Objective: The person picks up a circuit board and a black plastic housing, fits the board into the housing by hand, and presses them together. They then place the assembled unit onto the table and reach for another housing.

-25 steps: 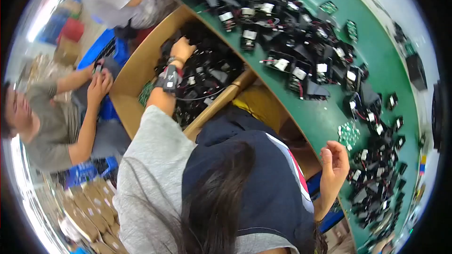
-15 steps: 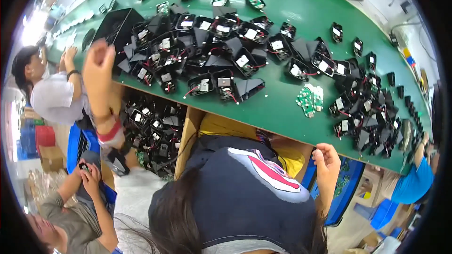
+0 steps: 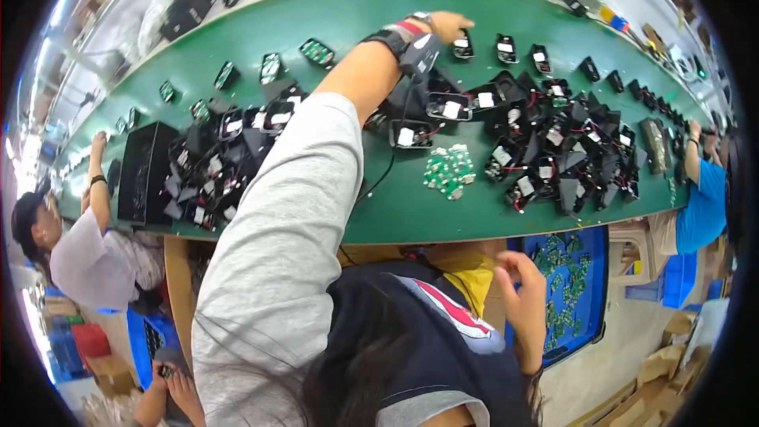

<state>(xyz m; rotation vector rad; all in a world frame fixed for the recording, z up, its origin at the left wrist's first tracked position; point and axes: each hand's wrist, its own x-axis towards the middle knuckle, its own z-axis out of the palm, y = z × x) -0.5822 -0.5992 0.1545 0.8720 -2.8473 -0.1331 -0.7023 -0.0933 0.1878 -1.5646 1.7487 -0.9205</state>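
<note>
**Left hand (image 3: 452, 25) at full stretch over a small black casing (image 3: 464, 49)**

The casing sits on the far side of the green table (image 3: 427, 220), at the left end of a spaced row; its pale top shows just below the left hand's fingers. That hand is blurred, so I cannot tell whether it touches, pinches or merely hovers over the casing. The step in hand looks like a reach to pick up or place a casing. A clean move there would call for thumb and fingers set on its sides, clear of the next casing (image 3: 506, 49).

A dark device (image 3: 419, 54) is strapped at the left wrist, and a thin cable (image 3: 378, 182) runs down below the arm. Nearer the person lie a cluster of green circuit boards (image 3: 449, 172) and, to its right, a heap of black casings with red wires (image 3: 557, 146).

The right hand (image 3: 523, 292) is raised by the table's near edge, thumb and fingers apart and loosely curled, with nothing visible in it. Beside it is a blue tray (image 3: 598, 269) with scattered green boards.

Farther out, a black bin (image 3: 146, 174) stands at left, near a co-worker in a pale shirt (image 3: 91, 269); another in blue (image 3: 704, 205) is at the right end.
</note>
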